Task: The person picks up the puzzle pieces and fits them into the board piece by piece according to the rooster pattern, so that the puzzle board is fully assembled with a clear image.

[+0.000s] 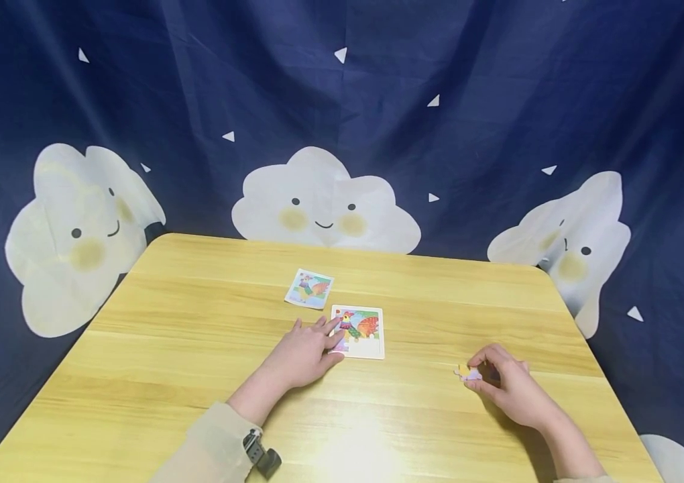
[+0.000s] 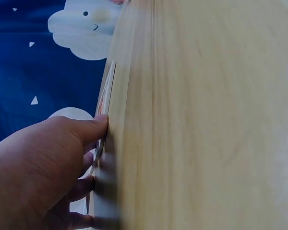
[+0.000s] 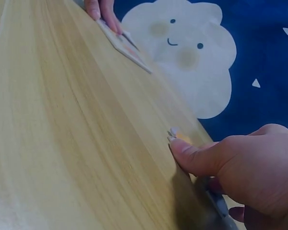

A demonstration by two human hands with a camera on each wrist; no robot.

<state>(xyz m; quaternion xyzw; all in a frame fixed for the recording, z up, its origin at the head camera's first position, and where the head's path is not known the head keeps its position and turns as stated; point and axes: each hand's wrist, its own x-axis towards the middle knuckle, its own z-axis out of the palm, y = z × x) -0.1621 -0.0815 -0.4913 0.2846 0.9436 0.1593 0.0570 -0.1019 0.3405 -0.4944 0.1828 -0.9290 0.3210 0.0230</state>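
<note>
A square jigsaw puzzle [image 1: 365, 331] with a colourful rooster picture lies in its white frame on the table; bare white shows at its lower right. My left hand [image 1: 304, 352] rests on the left edge of that frame, fingers spread and fairly straight. In the left wrist view, the left thumb [image 2: 93, 128] touches the frame's near edge. Well to the right, my right hand [image 1: 507, 382] pinches a yellow and lilac puzzle piece [image 1: 469, 373] between thumb and fingers, low over the table. Whether it is one piece or two joined, I cannot tell.
Behind the puzzle lies a small picture card [image 1: 309, 289] with the same rooster. The wooden table [image 1: 197, 322] has rounded far corners. A dark blue curtain [image 1: 342, 100] with white clouds hangs right behind it. A dark strap with a buckle [image 1: 261, 453] circles the left wrist.
</note>
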